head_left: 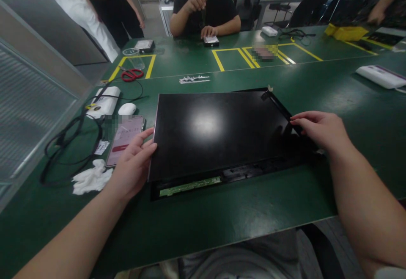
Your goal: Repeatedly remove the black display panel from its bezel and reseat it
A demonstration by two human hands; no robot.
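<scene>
A dark, glossy LCD screen panel [203, 143] lies tilted over a black backing frame [247, 172]. My left hand [135, 164] grips the panel's left edge between thumb and fingers. At the right side, my right hand [320, 128] pinches the dark rim of the frame with thumb and forefinger; whether the panel's edge is also caught there I cannot tell. Along the near edge, a green circuit board strip [190, 186] shows beneath the panel. A small light-coloured tab [270, 88] sticks up at the far right corner.
Left of the panel lie a phone [125, 139], a white mouse [127, 109], crumpled tissue [92, 178], a white box-shaped device [106, 101], black cables [47, 156] and red-handled scissors [132, 75]. White scraps [194, 79] lie beyond. Across the table, a person [206, 12] touches a hard drive [211, 41].
</scene>
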